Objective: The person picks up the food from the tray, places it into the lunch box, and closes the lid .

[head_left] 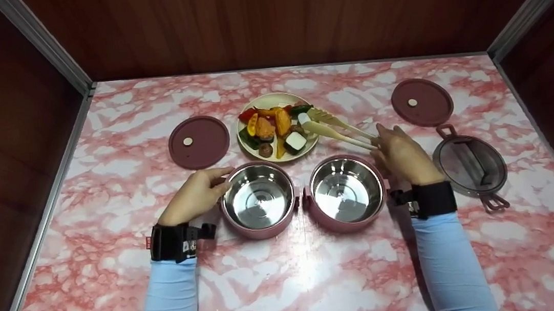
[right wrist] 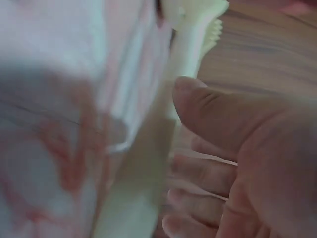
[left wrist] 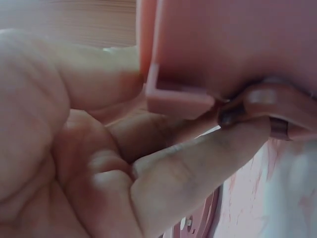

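At the left steel-lined pink pot point(head_left: 262, 225), my left hand point(head_left: 193, 194) grips its left side. The left wrist view has the thumb point(left wrist: 109, 74) against the pot's wall and a finger under the brown clip point(left wrist: 277, 101). My right hand point(head_left: 403, 155) holds cream tongs point(head_left: 350, 140), their tips spread at the right edge of a plate point(head_left: 285, 159) of cut vegetables. The thumb lies along a tong arm point(right wrist: 148, 148) in the right wrist view. Beside that hand is a second pink pot point(head_left: 348, 224), its steel inside bare like the first's.
A round maroon lid point(head_left: 204, 145) lies left of the plate, another maroon lid point(head_left: 428, 101) at the back right. Beyond my right wrist rests a dark see-through lid point(head_left: 456, 170) with clips. Wood-panelled walls point(head_left: 262, 18) bound the marbled table at the back and sides.
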Action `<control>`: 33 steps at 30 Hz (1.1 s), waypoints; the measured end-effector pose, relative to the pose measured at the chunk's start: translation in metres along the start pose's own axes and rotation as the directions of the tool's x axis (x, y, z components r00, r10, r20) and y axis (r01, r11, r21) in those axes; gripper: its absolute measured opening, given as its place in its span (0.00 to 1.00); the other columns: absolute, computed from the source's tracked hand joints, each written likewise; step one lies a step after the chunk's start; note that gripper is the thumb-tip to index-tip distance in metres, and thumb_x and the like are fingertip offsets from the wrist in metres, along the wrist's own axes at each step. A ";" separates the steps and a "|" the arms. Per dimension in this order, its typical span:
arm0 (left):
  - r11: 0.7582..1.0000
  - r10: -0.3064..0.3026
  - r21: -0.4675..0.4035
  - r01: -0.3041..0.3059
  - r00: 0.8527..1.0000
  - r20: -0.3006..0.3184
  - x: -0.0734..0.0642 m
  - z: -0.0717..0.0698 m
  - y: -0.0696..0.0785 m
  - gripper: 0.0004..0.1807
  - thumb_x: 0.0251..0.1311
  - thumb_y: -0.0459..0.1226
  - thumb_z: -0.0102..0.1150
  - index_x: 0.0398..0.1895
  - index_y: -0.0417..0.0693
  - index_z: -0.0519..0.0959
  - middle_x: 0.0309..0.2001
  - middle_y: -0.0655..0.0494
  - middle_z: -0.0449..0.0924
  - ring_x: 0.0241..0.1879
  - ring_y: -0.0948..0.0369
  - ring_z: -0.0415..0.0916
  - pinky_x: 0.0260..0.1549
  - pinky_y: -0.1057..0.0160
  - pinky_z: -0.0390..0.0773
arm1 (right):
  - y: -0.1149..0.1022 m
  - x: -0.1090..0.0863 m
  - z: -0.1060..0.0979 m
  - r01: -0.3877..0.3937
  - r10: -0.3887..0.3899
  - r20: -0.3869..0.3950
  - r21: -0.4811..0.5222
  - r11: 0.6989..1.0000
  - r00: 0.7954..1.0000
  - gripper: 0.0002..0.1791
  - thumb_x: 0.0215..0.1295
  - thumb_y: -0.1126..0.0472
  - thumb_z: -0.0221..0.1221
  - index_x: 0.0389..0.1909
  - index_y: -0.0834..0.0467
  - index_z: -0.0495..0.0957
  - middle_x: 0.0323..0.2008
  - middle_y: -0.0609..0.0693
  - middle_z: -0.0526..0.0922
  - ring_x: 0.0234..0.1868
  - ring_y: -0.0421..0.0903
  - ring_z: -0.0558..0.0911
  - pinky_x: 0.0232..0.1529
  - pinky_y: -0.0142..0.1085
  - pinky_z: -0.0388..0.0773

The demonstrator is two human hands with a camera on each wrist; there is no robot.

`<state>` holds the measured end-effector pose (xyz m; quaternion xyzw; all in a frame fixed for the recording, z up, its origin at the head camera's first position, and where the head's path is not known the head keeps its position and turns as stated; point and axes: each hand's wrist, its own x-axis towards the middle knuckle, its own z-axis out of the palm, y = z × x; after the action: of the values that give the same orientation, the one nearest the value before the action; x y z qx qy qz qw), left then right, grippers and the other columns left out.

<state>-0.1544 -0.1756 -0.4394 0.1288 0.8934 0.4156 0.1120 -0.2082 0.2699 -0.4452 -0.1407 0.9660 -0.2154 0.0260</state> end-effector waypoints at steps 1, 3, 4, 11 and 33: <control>1.000 -0.003 -0.004 0.003 1.000 0.001 0.000 0.000 0.000 0.21 0.70 0.36 0.57 0.64 0.41 0.76 0.57 0.47 0.80 0.44 0.58 0.79 0.45 0.59 0.78 | -0.001 0.000 0.002 0.001 -0.001 -0.001 0.006 1.000 1.000 0.34 0.71 0.64 0.58 0.73 0.68 0.58 0.59 0.72 0.74 0.62 0.70 0.69 0.61 0.60 0.68; 1.000 -0.009 -0.009 0.009 1.000 0.001 -0.001 0.000 0.000 0.21 0.70 0.35 0.57 0.64 0.42 0.76 0.56 0.48 0.80 0.39 0.59 0.79 0.41 0.59 0.78 | -0.001 0.000 0.006 0.008 -0.007 -0.011 0.003 1.000 1.000 0.34 0.68 0.69 0.59 0.72 0.67 0.60 0.52 0.70 0.78 0.53 0.68 0.76 0.53 0.59 0.73; 1.000 -0.008 -0.005 0.008 1.000 0.000 -0.002 0.000 0.000 0.21 0.69 0.35 0.57 0.64 0.42 0.76 0.56 0.48 0.81 0.38 0.59 0.78 0.40 0.60 0.78 | -0.001 0.000 0.008 0.015 -0.015 -0.020 0.000 1.000 1.000 0.33 0.66 0.71 0.58 0.72 0.67 0.62 0.48 0.70 0.79 0.48 0.67 0.78 0.49 0.58 0.75; 1.000 0.001 0.019 -0.001 1.000 0.007 -0.004 0.002 -0.005 0.21 0.70 0.36 0.56 0.64 0.41 0.76 0.58 0.47 0.79 0.45 0.58 0.77 0.46 0.58 0.76 | -0.001 -0.007 0.009 0.027 -0.029 -0.056 -0.043 0.999 0.998 0.22 0.65 0.70 0.59 0.60 0.63 0.76 0.39 0.65 0.78 0.35 0.63 0.79 0.37 0.57 0.77; 0.999 -0.038 0.030 0.037 0.999 0.026 0.000 -0.001 0.004 0.22 0.70 0.35 0.55 0.65 0.41 0.74 0.59 0.46 0.78 0.45 0.57 0.77 0.47 0.58 0.76 | -0.057 -0.045 -0.039 0.001 -0.021 -0.105 -0.185 0.983 0.994 0.15 0.65 0.60 0.61 0.52 0.58 0.79 0.34 0.60 0.78 0.30 0.65 0.78 0.29 0.61 0.73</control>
<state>-0.1537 -0.1738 -0.4361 0.1191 0.9001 0.3986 0.1296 -0.1545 0.2486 -0.3862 -0.1363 0.9810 -0.1321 -0.0402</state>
